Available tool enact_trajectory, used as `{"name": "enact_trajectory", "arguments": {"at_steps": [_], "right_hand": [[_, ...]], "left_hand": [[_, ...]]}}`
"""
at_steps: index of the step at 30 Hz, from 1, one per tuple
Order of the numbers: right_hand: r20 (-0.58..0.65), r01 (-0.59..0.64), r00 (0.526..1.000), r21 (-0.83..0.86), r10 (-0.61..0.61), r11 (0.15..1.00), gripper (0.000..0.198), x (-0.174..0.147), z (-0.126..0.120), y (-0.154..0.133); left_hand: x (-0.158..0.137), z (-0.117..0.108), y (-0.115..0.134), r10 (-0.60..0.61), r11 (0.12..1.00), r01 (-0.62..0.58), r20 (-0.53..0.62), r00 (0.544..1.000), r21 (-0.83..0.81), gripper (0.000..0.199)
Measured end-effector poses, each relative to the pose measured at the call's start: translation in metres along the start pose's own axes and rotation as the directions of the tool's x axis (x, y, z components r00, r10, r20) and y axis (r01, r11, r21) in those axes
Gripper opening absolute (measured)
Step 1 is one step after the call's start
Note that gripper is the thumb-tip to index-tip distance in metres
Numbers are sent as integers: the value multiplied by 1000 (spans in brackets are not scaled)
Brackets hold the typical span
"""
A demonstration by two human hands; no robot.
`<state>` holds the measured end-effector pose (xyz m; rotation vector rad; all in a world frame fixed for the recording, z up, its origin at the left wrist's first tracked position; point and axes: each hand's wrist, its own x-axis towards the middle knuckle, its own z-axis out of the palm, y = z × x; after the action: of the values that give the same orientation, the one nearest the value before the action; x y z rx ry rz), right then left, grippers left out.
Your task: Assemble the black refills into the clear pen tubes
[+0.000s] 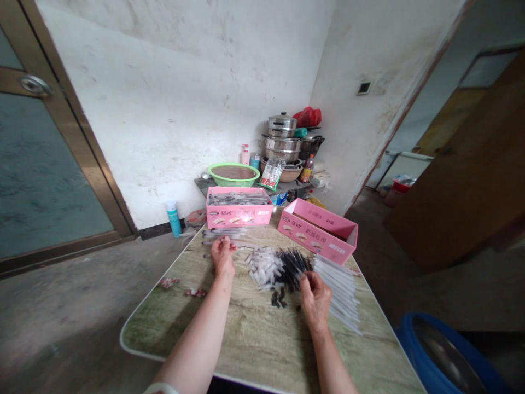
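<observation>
Resting on table: left hand [222,256], palm down with fingers loosely curled, fingertips on a few loose clear tubes [221,234] just in front of the filled pink box; whether it pinches one cannot be told.
Right hand: right hand [315,296] lies near the table's middle with fingers curled in at the edge of the dark pile; what it grips, if anything, is hidden by the fingers.
Dark pile: dark pen refills [292,265] fanned out between the two hands, touching the white heap on one side and the clear sheaf on the other.
White heap: small clear caps [264,266] piled just left of the dark refills.
Clear sheaf: long clear pen barrels [340,287] laid side by side to the right of the right hand, reaching the table's right edge.
Small parts: a few black bits [279,298] lie loose beside the right hand.
Filled pink box: pink box [239,208] at the far table edge, packed with grey pieces.
Second box: empty pink box [318,230] stands tilted, far right.
Surface: marbled table [254,339].
Background: green basin [233,174] and stacked steel pots [282,141] on a low bench by the wall; blue tub [443,355] at lower right.
</observation>
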<state>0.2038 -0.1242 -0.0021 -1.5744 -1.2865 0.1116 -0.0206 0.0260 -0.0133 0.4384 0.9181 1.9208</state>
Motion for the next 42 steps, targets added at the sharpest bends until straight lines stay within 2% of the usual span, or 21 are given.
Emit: {"name": "enact_trajectory", "arguments": {"at_steps": [1,3,6,9,12,16,19,22,25,28,30,32,34,36,38,39,42], "right_hand": [[-44,-28,999,-69,25,997,40,1,-1,2],[-88,-88,994,-239,69,967,43,3,-2,5],[-121,-140,988,-381,100,914,48,3,-1,5],[-104,-70,994,-275,42,959,53,1,1,0],[65,50,997,-95,-44,994,51,-2,4,-9],[307,76,948,52,-88,996,46,-3,8,-20],[441,8,894,156,-77,988,48,-3,10,-24],[537,-125,842,287,-51,950,48,-3,13,-22],[612,-308,791,391,5,868,45,-3,18,-18],[654,-414,755,424,44,805,44,-4,21,-15],[637,-365,770,404,28,839,44,-4,21,-15],[570,-218,821,348,-22,912,45,-4,20,-16],[470,-11,877,225,-98,974,46,-6,21,-16],[367,184,911,42,-187,982,43,-9,22,-15],[305,324,913,-135,-272,936,40,-11,24,-13],[292,375,905,-201,-310,905,40,-13,24,-13],[258,454,885,-299,-387,839,40,-14,24,-12]], "left_hand": [[0,0,0,-4,1000,4,5,1000,-4,57],[-5,2,0,-38,999,37,86,996,7,57],[-21,9,-2,-118,993,103,306,945,65,53],[-42,15,-4,-194,980,140,526,828,140,45],[-59,20,-3,-240,969,133,675,698,208,40],[-71,23,3,-280,958,119,765,580,260,36],[-74,23,6,-301,950,84,812,500,301,33],[-76,23,5,-328,937,29,847,418,349,32],[-77,22,2,-346,927,-1,860,374,374,33],[-76,21,-1,-359,918,-17,849,387,396,32],[-74,20,-4,-371,908,-19,823,429,419,30],[-74,20,-6,-393,893,-3,783,483,450,30],[-75,20,-8,-419,877,21,742,524,481,31],[-76,21,-8,-436,868,43,716,546,495,33],[-76,21,-8,-443,866,62,703,556,497,36],[-75,21,-8,-439,867,72,689,577,493,37],[-69,20,-8,-392,885,98,616,683,455,42]]}}
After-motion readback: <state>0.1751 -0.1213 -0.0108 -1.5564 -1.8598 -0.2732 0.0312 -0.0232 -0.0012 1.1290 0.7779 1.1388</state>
